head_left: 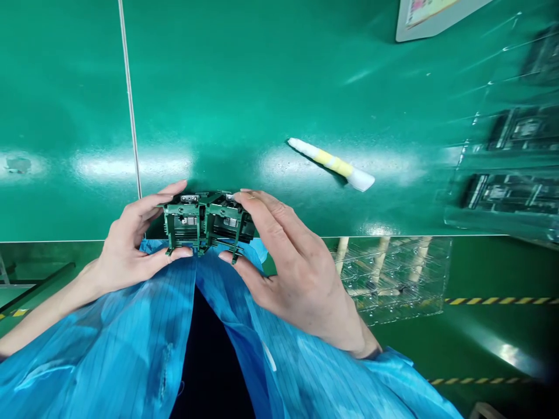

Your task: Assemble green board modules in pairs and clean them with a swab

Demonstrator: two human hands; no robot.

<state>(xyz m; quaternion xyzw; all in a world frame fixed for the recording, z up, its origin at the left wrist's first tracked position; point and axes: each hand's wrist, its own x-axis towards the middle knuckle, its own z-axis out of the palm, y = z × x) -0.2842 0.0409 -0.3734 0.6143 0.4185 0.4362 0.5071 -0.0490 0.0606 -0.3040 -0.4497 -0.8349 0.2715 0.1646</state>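
Note:
Between my two hands, just over the table's near edge, is a dark green plastic frame assembly (186, 210) with metal inserts, made of two box-like sections meeting at a slight angle. My left hand (131, 241) grips the left section, fingers behind it and thumb along its lower edge. My right hand (292, 262) closes round the right section, fingers over the top and thumb below. I cannot tell whether the two sections are joined. A white wrapped stick with yellow bands (334, 163) lies on the table to the right, apart from both hands.
The green table (271, 75) has a pale seam (127, 81) on the left. Clear plastic trays (458, 198) with similar dark parts (515, 192) stand at the right. Below the edge, more clear trays (393, 279) rest on wooden slats. A grey board (404, 26) lies at the top right.

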